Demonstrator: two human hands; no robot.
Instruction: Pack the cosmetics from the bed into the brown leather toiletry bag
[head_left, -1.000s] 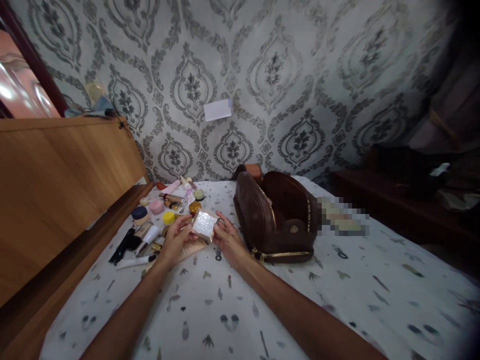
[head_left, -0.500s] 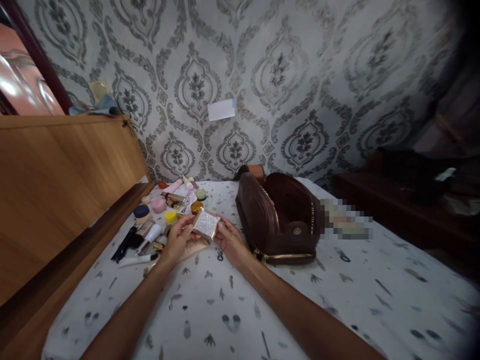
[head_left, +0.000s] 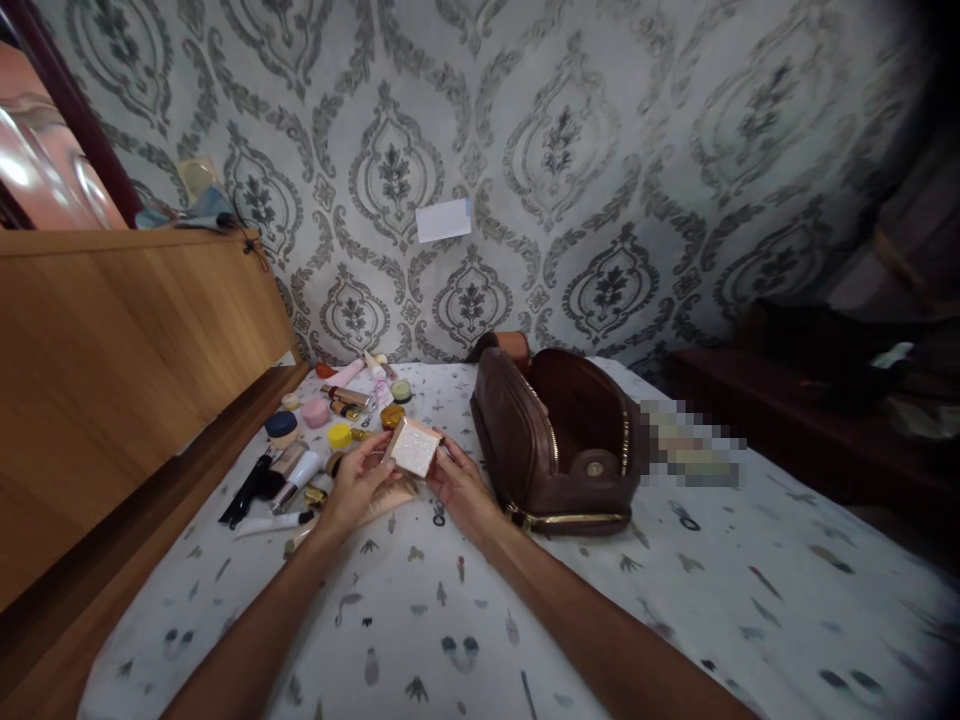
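Between my two hands is a small square compact (head_left: 415, 447) with a glittery top and gold-toned edges, raised above the bed sheet. My left hand (head_left: 360, 482) grips its left side, and my right hand (head_left: 463, 484) grips its right side. Just right of my right hand, a brown leather toiletry bag (head_left: 555, 440) stands unzipped, its dark interior showing. A comb (head_left: 390, 499) lies under and beside my left hand, partly hidden. To the left are a yellow-lidded jar (head_left: 340, 435), a white-handled brush (head_left: 298, 478) and a white tube (head_left: 274, 523).
More cosmetics lie toward the wall, among them a pink jar (head_left: 316, 412), a dark-lidded jar (head_left: 282, 427) and an amber jar (head_left: 392, 416). A wooden board (head_left: 142, 370) borders the bed on the left. The patterned sheet (head_left: 420, 640) covers the bed.
The compact has tilted slightly, so its glittery top now looks brighter. Both hands stay on it in nearly the same place.
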